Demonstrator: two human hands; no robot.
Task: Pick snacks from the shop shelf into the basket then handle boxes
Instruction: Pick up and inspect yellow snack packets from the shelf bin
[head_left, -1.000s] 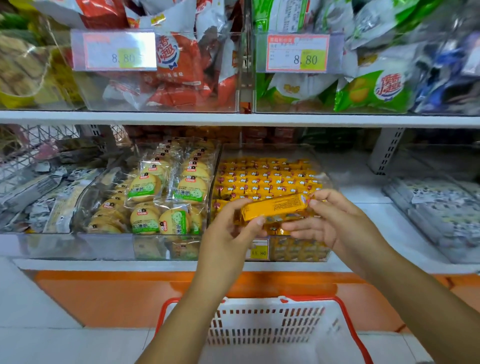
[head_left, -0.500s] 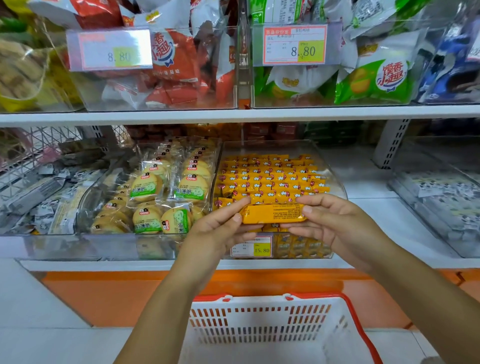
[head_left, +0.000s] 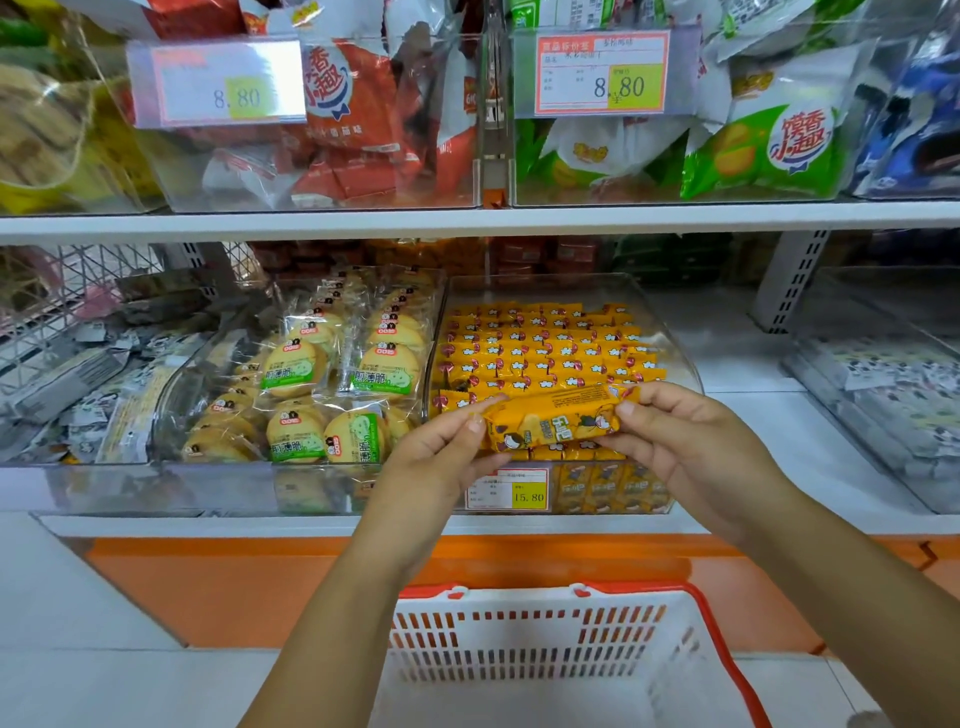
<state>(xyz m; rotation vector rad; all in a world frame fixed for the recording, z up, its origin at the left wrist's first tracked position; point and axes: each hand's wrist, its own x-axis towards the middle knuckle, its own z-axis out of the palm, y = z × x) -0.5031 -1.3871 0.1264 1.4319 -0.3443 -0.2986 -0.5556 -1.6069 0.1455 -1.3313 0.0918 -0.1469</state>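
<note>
Turning logged: long yellow foil snack packet (head_left: 553, 418) now shows its printed face, plain back earlier; left hand (head_left: 436, 467) and right hand (head_left: 696, 447) pinch its ends, white red-rimmed plastic basket (head_left: 519, 644) at 6 o'clock, drop pending

You hold long yellow snack packet (head_left: 550, 418): glossy plastic film, crinkled. Clear rigid plastic bin (head_left: 545, 288) behind it: smooth, shiny. White slotted plastic basket (head_left: 519, 644) below you: matt, red rim smooth. White shelf board (head_left: 467, 221): smooth, painted look. Wire mesh (head_left: 47, 306) at your left: metal.
</note>
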